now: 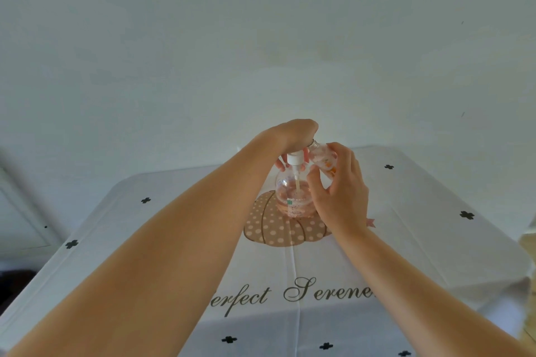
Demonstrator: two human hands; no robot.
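Holding two bottles: left hand grips the pump bottle, right hand the small bottle.

Plain white wall behind – table w/ printed cloth.

You work in a home, at a domestic table. A white tablecloth covers it, printed with a dotted pumpkin, black crosses and script lettering near you. A plain white wall stands at the far side. A household pump bottle stands on the pumpkin.
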